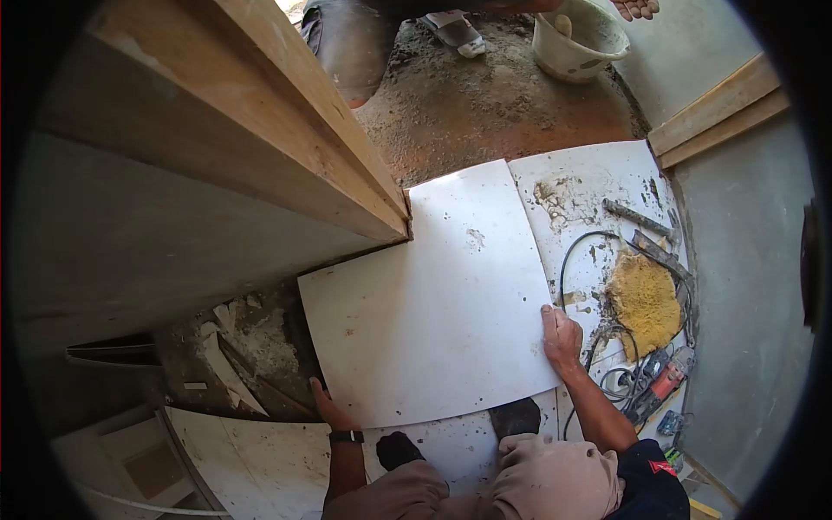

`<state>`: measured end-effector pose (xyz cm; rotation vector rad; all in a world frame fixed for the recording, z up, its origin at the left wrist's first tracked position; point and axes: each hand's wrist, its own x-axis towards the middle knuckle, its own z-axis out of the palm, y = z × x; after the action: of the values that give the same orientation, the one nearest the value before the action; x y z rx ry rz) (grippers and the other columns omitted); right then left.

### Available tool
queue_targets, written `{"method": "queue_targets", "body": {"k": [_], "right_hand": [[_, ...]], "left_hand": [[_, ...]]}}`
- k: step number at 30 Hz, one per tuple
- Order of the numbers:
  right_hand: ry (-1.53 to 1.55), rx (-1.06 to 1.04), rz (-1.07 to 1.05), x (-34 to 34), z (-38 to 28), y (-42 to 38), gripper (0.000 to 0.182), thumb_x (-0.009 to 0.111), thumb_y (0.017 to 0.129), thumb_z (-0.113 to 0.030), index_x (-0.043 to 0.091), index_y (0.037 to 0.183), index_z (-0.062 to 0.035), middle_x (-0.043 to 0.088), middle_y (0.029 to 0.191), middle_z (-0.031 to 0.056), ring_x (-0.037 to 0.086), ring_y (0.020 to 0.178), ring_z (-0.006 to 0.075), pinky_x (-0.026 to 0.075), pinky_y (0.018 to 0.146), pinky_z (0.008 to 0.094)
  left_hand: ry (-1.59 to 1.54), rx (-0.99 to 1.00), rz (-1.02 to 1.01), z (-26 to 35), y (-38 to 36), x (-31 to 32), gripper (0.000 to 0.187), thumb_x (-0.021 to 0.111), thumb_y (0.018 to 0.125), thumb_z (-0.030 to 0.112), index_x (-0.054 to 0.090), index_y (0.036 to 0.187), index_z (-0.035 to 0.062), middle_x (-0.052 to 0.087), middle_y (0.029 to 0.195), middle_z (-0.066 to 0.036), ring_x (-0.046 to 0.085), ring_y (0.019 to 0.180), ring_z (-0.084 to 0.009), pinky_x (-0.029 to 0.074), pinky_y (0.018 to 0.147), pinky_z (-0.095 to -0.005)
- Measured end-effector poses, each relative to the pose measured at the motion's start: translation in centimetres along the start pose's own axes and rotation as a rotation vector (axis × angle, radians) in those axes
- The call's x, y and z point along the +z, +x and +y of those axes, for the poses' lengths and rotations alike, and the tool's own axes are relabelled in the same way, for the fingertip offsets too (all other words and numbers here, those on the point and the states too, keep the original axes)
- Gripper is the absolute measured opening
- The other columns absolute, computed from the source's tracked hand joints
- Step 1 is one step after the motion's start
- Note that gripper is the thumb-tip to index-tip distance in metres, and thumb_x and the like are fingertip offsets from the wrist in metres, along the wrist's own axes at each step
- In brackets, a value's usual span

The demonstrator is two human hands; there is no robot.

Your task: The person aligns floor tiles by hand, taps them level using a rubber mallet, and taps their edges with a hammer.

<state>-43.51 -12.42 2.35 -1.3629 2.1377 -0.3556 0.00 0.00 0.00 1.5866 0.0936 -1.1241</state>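
Observation:
A large white board or tile (433, 295) lies in front of me, its far end beside the wooden door frame (381, 195). My right hand (563, 340) grips its right edge, thumb on top and the other fingers partly hidden. At the near left corner, my left hand (331, 406) rests against the edge with its fingers stretched out; a dark watch is on that wrist. Another white piece with dirt stains (576, 186) lies along the right side, partly under the large one.
On the right are a yellow sponge-like piece (644, 303), a red power tool (667, 377), black cable and a dark bar (640, 218). Debris (230, 368) lies at left. Beyond the doorway, another person (351, 48) kneels near a white bucket (576, 43).

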Motion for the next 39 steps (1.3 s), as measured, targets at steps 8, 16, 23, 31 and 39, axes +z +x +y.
{"method": "queue_targets", "body": {"k": [8, 16, 23, 31, 39], "right_hand": [[-0.011, -0.018, 0.027, 0.6, -0.3, 0.3, 0.053, 0.050, 0.103, -0.043, 0.063, 0.076, 0.0003, 0.062, 0.071, 0.0295, 0.062, 0.069, 0.0484, 0.047, 0.067, 0.0530], [-0.154, 0.022, -0.076, -0.2, -1.3, 0.8, 0.060, 0.044, 0.104, -0.049, 0.068, 0.083, 0.0015, 0.067, 0.077, 0.0299, 0.066, 0.077, 0.0493, 0.050, 0.075, 0.0558], [-0.405, 0.024, -0.341, -2.9, -3.8, 1.9, 0.071, 0.035, 0.106, -0.052, 0.075, 0.092, 0.0050, 0.071, 0.086, 0.0303, 0.070, 0.088, 0.0471, 0.053, 0.085, 0.0533], [-0.559, -0.033, -0.362, -3.3, -4.5, 2.6, 0.073, 0.035, 0.105, -0.053, 0.077, 0.086, 0.0036, 0.073, 0.086, 0.0261, 0.073, 0.084, 0.0411, 0.055, 0.081, 0.0509], [-0.616, -0.174, -0.304, -3.5, -5.0, 1.4, 0.067, 0.038, 0.105, -0.052, 0.078, 0.088, -0.0003, 0.074, 0.086, 0.0214, 0.074, 0.083, 0.0364, 0.057, 0.077, 0.0483]], "left_hand": [[0.051, -0.026, 0.041, 0.6, 0.1, -0.1, 0.077, 0.050, 0.096, 0.070, 0.065, 0.120, -0.0022, 0.068, 0.116, -0.012, 0.064, 0.103, -0.0248, 0.049, 0.091, -0.0377], [0.031, 0.002, 0.101, 0.4, 0.3, 0.6, 0.069, 0.052, 0.098, 0.062, 0.066, 0.121, -0.0010, 0.069, 0.111, -0.010, 0.064, 0.099, -0.0230, 0.049, 0.088, -0.0356], [0.234, -0.014, 0.093, 1.6, -0.7, 0.4, 0.049, 0.063, 0.097, 0.041, 0.065, 0.123, -0.0001, 0.069, 0.108, -0.008, 0.064, 0.094, -0.0208, 0.051, 0.083, -0.0358], [0.520, 0.118, 0.124, 0.4, 0.8, -2.1, 0.032, 0.073, 0.091, 0.030, 0.063, 0.099, 0.0009, 0.065, 0.087, -0.008, 0.060, 0.072, -0.0192, 0.052, 0.067, -0.0370], [0.516, 0.162, 0.116, 0.2, 2.2, -2.8, 0.028, 0.075, 0.091, 0.024, 0.063, 0.101, 0.0005, 0.067, 0.090, -0.005, 0.061, 0.073, -0.0159, 0.052, 0.069, -0.0340]]}}
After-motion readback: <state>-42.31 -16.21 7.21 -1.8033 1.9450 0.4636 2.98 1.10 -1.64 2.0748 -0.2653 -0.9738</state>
